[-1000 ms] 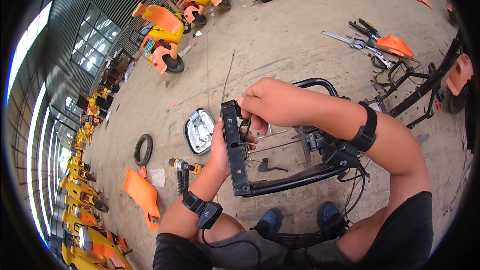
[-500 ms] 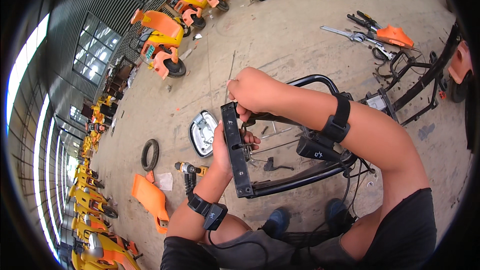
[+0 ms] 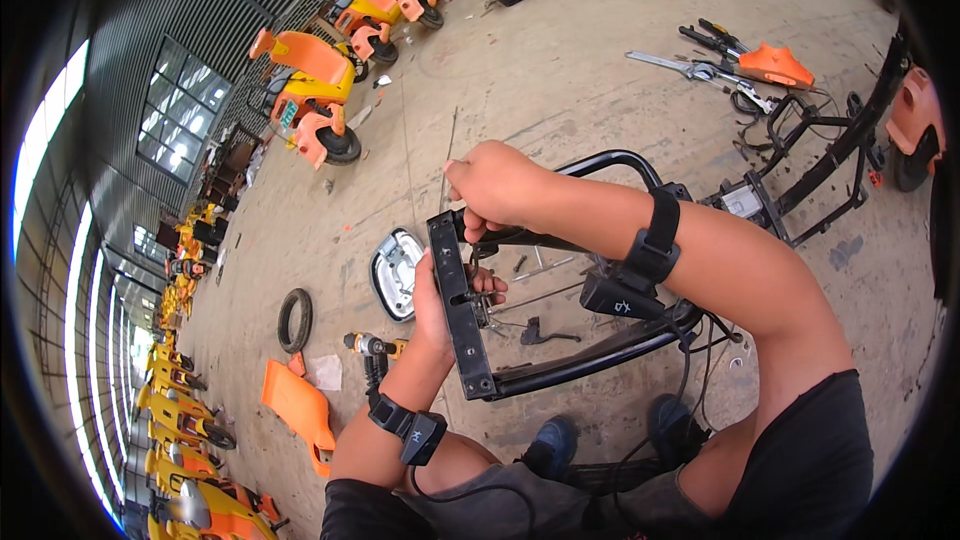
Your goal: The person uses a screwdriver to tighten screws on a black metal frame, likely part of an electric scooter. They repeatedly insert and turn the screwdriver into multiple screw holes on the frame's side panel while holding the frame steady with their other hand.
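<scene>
A black tubular metal frame (image 3: 590, 358) lies in front of me, with a flat drilled crossbar (image 3: 462, 325) at its left end. My left hand (image 3: 430, 305) is closed round this crossbar from the left, and its fingertips show on the inner side beside a small metal latch-like part (image 3: 481, 312). At the crossbar's far end, my right hand (image 3: 495, 185) is bent into a closed grip over the frame's corner. Whatever its fingers pinch is hidden. A thin dark rod or wire (image 3: 452, 145) runs close past that hand; I cannot tell whether it is held.
On the floor left of the frame lie a white-and-black shell (image 3: 396, 275), a tyre (image 3: 295, 320), a yellow power tool (image 3: 372, 344) and an orange panel (image 3: 297, 402). A brake lever (image 3: 545, 333) lies under the frame. Large cutters (image 3: 715, 40) lie far right. Scooters (image 3: 315, 90) stand far left.
The view has shifted slightly, and the frame appears a little further left. My right hand has turned slightly at the corner. My left hand keeps its hold on the crossbar.
</scene>
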`<state>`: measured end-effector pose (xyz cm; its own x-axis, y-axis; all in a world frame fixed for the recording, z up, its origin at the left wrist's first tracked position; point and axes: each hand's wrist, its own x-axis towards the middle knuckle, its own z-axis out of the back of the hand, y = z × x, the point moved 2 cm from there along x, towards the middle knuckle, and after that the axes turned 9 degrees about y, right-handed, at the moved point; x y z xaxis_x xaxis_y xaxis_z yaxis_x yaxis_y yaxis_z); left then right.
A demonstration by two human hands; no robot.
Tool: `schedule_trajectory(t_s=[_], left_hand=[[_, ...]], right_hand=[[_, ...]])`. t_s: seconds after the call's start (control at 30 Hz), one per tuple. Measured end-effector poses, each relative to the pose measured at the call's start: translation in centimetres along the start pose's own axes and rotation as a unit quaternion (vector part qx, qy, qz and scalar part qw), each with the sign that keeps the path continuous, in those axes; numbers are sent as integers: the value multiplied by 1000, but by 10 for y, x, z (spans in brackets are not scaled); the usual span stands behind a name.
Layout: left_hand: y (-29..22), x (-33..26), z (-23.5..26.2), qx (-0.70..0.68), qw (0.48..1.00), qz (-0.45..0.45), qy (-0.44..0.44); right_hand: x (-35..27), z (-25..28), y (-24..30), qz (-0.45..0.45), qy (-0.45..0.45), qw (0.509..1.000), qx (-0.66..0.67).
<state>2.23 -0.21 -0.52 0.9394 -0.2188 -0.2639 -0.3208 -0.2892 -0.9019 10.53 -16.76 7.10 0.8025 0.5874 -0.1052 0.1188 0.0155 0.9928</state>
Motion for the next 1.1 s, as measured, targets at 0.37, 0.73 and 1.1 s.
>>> schedule_trajectory(t_s=[0.37,0.73,1.1], left_hand=[[-5,-5,-5,29,998,-47,26],[3,1,12,-23,999,-39,27],[-3,-3,-2,0,1000,-5,-12]], right_hand=[[-31,-21,15,195,80,930,-302],[-104,-31,-7,235,285,823,-432],[-106,-42,-25,60,414,788,-452]])
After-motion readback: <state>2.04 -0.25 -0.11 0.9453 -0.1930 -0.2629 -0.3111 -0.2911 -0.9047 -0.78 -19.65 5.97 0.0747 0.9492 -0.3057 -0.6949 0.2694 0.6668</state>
